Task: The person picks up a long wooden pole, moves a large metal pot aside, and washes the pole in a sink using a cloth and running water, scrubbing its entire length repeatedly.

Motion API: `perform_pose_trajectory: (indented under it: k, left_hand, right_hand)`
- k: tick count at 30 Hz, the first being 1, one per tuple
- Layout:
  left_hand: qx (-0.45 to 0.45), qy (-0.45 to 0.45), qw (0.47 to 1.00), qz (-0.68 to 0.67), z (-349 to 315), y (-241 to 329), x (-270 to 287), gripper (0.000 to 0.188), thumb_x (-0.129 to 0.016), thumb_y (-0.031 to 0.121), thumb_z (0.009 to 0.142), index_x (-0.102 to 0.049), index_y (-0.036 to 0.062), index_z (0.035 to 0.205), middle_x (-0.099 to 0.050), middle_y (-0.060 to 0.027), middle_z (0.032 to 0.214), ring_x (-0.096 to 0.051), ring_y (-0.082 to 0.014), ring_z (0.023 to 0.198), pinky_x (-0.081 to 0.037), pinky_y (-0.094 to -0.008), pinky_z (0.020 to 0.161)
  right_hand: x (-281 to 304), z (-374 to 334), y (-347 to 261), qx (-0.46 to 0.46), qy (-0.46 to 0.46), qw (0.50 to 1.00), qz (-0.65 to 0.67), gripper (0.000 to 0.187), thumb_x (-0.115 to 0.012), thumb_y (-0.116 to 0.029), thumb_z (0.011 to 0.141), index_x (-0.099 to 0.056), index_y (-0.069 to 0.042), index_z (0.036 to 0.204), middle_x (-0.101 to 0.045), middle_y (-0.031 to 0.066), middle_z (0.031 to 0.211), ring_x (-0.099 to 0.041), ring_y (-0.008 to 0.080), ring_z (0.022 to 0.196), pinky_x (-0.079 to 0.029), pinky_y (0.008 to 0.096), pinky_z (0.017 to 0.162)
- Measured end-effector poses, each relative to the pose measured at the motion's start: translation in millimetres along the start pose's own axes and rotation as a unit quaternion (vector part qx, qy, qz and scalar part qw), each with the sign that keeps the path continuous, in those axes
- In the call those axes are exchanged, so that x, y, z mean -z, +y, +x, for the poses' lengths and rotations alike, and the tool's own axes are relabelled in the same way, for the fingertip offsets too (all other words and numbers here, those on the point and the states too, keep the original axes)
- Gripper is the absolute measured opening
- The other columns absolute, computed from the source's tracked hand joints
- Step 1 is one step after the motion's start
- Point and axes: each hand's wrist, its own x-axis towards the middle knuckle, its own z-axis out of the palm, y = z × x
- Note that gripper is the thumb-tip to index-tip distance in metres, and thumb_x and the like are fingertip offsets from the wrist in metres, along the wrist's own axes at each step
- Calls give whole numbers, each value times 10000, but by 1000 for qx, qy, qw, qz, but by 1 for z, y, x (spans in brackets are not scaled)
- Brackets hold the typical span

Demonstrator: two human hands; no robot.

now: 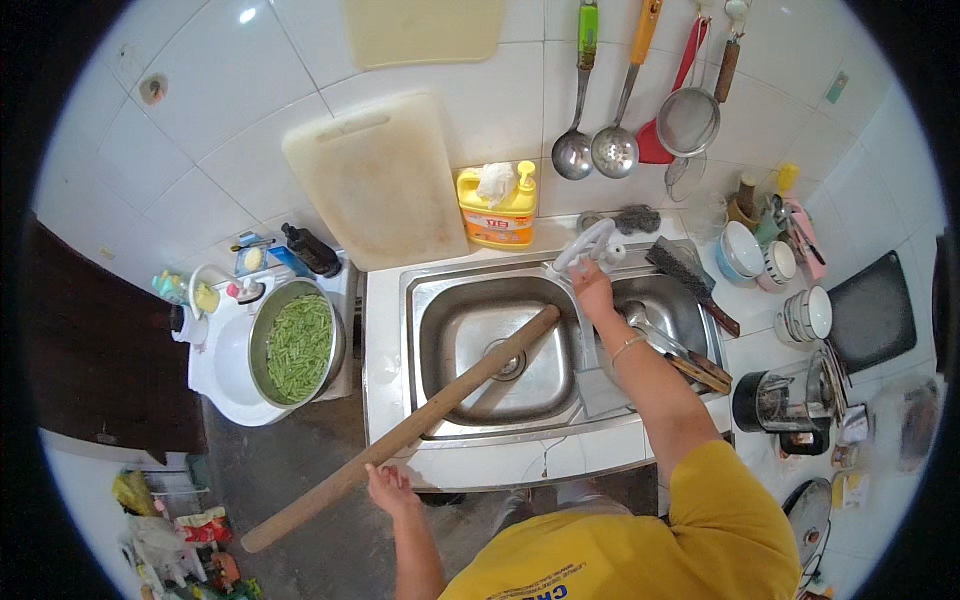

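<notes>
A long wooden rolling pin [430, 415] slants across the front rim of the steel double sink [412, 345]. Its far end is over the left basin, and its near end sticks out past the counter. My left hand [393, 488] holds the pin near its lower part, thumb along the wood and some fingers hidden under it. Reaching to the back of the sink, my right hand [592, 288] is closed on the white faucet [590, 243]; its fingertips are partly hidden. Whether water runs cannot be made out.
Tongs-like utensils with wooden handles [700, 370] and a dark brush [690, 280] lie over the right basin. A pot of cut green beans [333, 350] stands on the washbasin at left. Bowls [805, 315] and a glass-sided jug [785, 405] sit at right; a yellow detergent bottle [497, 222] stands behind.
</notes>
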Motion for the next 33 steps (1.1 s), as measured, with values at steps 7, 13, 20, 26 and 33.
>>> perform_pose_trajectory:
  k: [7,13,20,26,33]
  left_hand:
    - [119,-113,985,43,-53,-51,-79,388,-604,383,847,-492,67,1043,-520,-71,949,-526,-189,837,-429,-289,611]
    - [159,-328,925,102,-76,-98,-211,381,-510,357,902,-497,64,1146,-546,-90,1073,-542,-214,942,-447,-358,785]
    - [246,-322,914,-8,-74,-133,-270,428,-405,382,941,-463,77,1236,-506,-111,1208,-498,-244,1076,-400,-385,906]
    - [234,-264,935,-23,-54,-124,-250,474,-388,423,932,-429,80,1256,-484,-115,1206,-450,-241,1126,-329,-391,970]
    - [239,-223,945,0,-44,-129,-232,497,-402,440,925,-422,67,1254,-472,-132,1227,-460,-252,1123,-348,-392,960]
  right_hand:
    - [17,59,-22,13,-211,949,-234,432,-584,-363,821,-570,-18,1080,-633,202,981,-597,345,953,-474,429,826]
    - [11,47,-17,88,-208,952,-204,343,-593,-341,830,-622,-20,948,-649,185,926,-631,298,861,-501,393,756]
    - [30,0,-51,-342,-400,734,429,234,-552,-246,881,-577,-25,953,-610,114,840,-584,192,692,-497,306,649]
    - [-5,-10,-33,-404,-419,630,514,188,-564,-207,880,-579,-23,912,-586,95,778,-564,194,644,-492,315,632]
    - [-12,-12,-51,-308,-455,735,398,242,-573,-274,888,-573,-67,761,-539,25,661,-523,133,544,-468,272,540]
